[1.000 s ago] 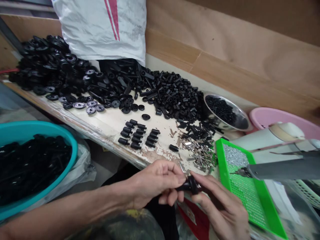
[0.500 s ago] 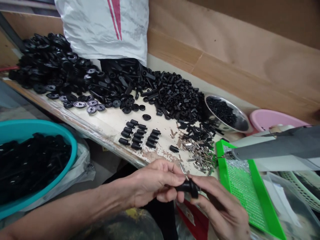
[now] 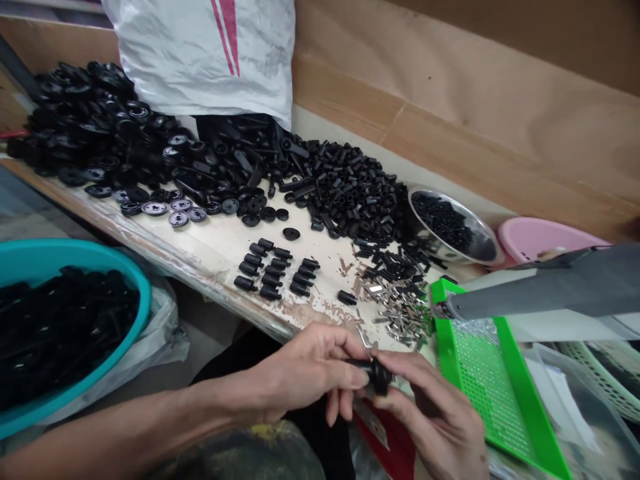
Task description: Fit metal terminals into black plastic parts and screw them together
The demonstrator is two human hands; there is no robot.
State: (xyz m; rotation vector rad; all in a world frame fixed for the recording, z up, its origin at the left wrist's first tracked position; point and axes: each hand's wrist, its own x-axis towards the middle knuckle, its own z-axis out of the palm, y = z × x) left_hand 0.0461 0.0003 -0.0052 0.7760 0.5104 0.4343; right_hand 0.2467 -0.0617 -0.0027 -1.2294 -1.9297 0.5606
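Between my two hands is a black plastic part [image 3: 379, 377] with a round flanged end. My left hand [image 3: 320, 370] pinches its narrower shaft between thumb and fingers. The thumb and forefinger of my right hand [image 3: 433, 407] close on the wide round end. A thin metal strip [image 3: 364, 335] sticks up beside the left fingertips; whether it is joined to the part I cannot tell. Just beyond my hands, several short black cylinders [image 3: 270, 273] lie in rows on the table [image 3: 225, 250], with one single cylinder [image 3: 347, 297] apart from them. Loose metal strips [image 3: 400, 313] lie scattered to the right.
Black discs [image 3: 100, 133] and short black tubes [image 3: 355, 187] are heaped at the back. A steel bowl [image 3: 493, 250] holds small black pieces. On the right are a green tray [image 3: 537, 427], a grey tool arm [image 3: 540, 291] and a pink basin [image 3: 550, 233]. A teal tub [image 3: 144, 293] stands left.
My left fingers have shifted on the black part, the lower ones now straighter and hanging down. My right hand has moved slightly left. The view has tilted a little.
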